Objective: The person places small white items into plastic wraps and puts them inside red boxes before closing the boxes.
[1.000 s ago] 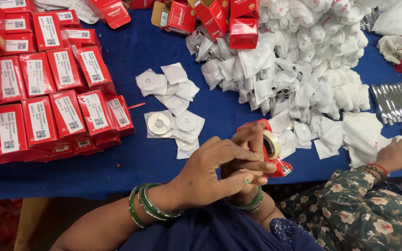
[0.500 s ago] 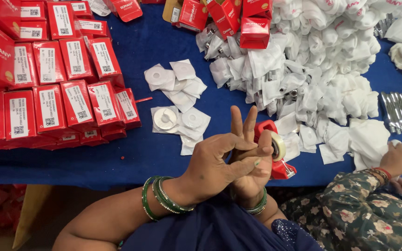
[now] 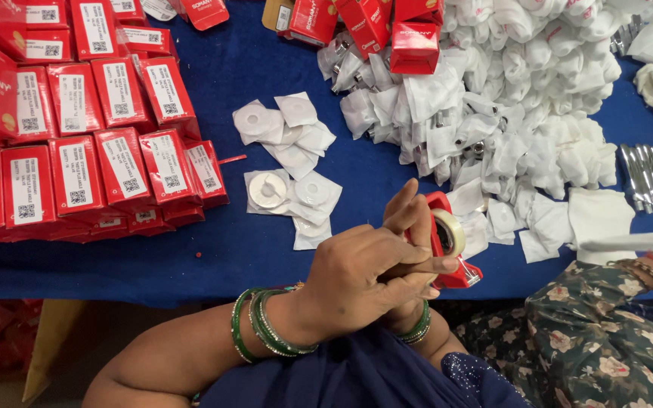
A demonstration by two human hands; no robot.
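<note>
A: Tape dispenser [image 3: 447, 245]?
B: At the desk's near edge, gripped by right hand [image 3: 410, 227], fingers raised since half a second ago. Left hand [image 3: 364, 276] covers it, fingers curled, pressed together.

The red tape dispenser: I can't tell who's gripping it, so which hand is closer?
Right. The right hand is wrapped around the red tape dispenser, fingers against it. The left hand lies over the right hand, just beside the dispenser.

Red tape dispenser [image 3: 451, 253] with clear tape roll, tilted, clasped in both hands at blue table's edge
</note>
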